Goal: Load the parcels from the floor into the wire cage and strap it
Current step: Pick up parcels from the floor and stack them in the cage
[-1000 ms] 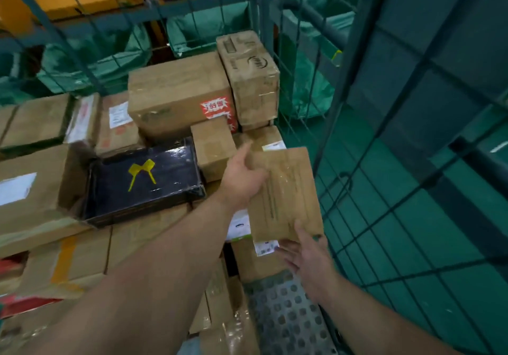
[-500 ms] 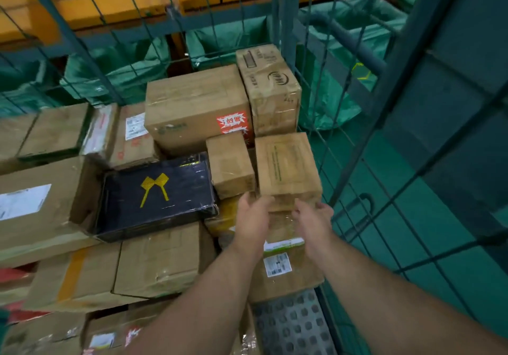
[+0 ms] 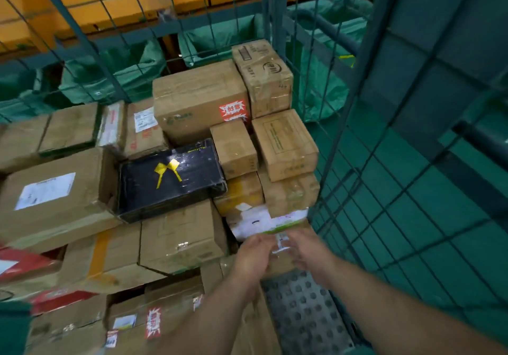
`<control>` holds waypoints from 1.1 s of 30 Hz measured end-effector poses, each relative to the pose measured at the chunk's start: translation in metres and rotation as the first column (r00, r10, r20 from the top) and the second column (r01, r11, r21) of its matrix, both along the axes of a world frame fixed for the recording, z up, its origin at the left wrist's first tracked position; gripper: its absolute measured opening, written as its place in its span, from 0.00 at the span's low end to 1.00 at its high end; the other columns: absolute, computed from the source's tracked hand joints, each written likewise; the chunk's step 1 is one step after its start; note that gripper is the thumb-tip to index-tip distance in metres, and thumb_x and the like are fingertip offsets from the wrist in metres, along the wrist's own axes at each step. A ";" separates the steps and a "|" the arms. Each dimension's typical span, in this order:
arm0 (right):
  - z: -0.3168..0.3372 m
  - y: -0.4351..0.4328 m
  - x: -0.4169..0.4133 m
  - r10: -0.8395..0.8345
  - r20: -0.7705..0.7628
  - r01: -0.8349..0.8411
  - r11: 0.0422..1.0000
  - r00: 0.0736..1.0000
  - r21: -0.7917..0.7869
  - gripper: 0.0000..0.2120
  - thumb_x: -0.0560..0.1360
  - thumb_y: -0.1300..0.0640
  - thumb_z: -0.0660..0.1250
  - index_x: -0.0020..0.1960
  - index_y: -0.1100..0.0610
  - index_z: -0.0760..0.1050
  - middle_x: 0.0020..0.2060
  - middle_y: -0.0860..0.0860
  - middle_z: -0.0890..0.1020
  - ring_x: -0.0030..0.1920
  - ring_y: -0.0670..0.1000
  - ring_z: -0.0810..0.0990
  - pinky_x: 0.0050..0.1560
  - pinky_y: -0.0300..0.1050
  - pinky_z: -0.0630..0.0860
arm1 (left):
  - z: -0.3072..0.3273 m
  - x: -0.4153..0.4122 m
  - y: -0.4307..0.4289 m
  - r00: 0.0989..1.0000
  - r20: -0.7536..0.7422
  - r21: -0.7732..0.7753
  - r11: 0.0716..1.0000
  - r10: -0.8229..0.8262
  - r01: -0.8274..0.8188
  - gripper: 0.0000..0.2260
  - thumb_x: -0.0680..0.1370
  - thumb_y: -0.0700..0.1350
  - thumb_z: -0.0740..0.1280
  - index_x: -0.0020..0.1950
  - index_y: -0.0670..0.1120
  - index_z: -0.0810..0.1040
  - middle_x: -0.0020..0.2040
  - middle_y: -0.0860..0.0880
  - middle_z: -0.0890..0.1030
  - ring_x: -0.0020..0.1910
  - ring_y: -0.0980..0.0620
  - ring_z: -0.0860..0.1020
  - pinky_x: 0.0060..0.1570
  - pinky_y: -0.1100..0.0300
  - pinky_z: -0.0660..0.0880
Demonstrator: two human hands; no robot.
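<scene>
Left hand: The left hand [image 3: 254,255] is held low over the near edge of the stack, palm turned inward, fingers loosely bent. Nothing is gripped.
Right hand: The right hand [image 3: 308,250] is held just beside the left, fingers relaxed and slightly spread, empty. Both hands are blurred.
Forearms: Both are bare and stretched forward from the lower edge.
Under the hands: A labelled parcel [image 3: 261,222] is seen; whether it is touched cannot be told.
Cage: The cage [image 3: 342,123] is packed with parcels up to its back and right walls.
Contents: A brown box [image 3: 284,144] is set on top against the right wall. A cube box [image 3: 233,148] lies just beside it, with a black parcel [image 3: 170,178] to the left.
Behind these: A big box [image 3: 200,99] and a tall box [image 3: 264,76] are stacked.
Outside: Green bags [image 3: 110,74] are seen behind the wire.
</scene>
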State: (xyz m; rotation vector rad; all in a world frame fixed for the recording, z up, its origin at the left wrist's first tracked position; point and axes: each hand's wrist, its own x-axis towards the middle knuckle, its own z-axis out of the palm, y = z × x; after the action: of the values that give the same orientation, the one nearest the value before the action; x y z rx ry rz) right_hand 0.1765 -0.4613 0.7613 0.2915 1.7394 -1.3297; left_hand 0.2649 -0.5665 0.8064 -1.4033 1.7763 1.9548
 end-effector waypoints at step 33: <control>-0.007 0.544 0.552 -0.973 0.038 0.954 0.232 0.229 0.188 0.10 0.82 0.50 0.62 0.60 0.53 0.76 0.55 0.53 0.84 0.49 0.52 0.82 0.47 0.46 0.72 | -0.047 0.331 0.552 0.026 0.099 0.115 0.037 -0.995 0.993 0.06 0.82 0.49 0.66 0.53 0.48 0.78 0.51 0.49 0.82 0.45 0.49 0.79 0.43 0.56 0.71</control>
State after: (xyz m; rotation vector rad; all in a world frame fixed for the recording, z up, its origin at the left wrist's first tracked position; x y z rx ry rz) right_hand 0.7285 0.0829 0.7541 1.7911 1.4417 -1.9471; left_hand 0.5956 -0.0143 0.7598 0.0639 1.7451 0.9051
